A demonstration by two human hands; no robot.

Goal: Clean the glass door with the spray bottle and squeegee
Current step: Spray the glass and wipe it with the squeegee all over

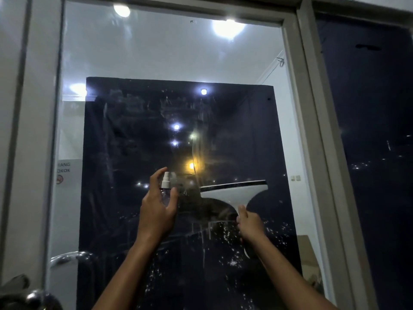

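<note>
**Spraying mid-pane, squeegee waiting beside it**

I had the small clear spray bottle (165,190) gripped in my left hand (156,211), fingers curled round its body and the forefinger lifted above the white nozzle, which pointed at the glass door (138,63). My right hand (249,222) was wrapped round the handle of the white squeegee (234,190), its blade level and lying against or just off the pane, just right of the bottle; I could not tell which. Droplets and thin runs speckled the glass below the squeegee, and dried smears showed above it. I judged this the wetting step, with wiping about to follow. The next move, as I read it, called for pressing the blade flat and drawing it through the wet patch in one even pull, before the runs reached the metal door handle (67,257) lower left of the bottle.
</note>
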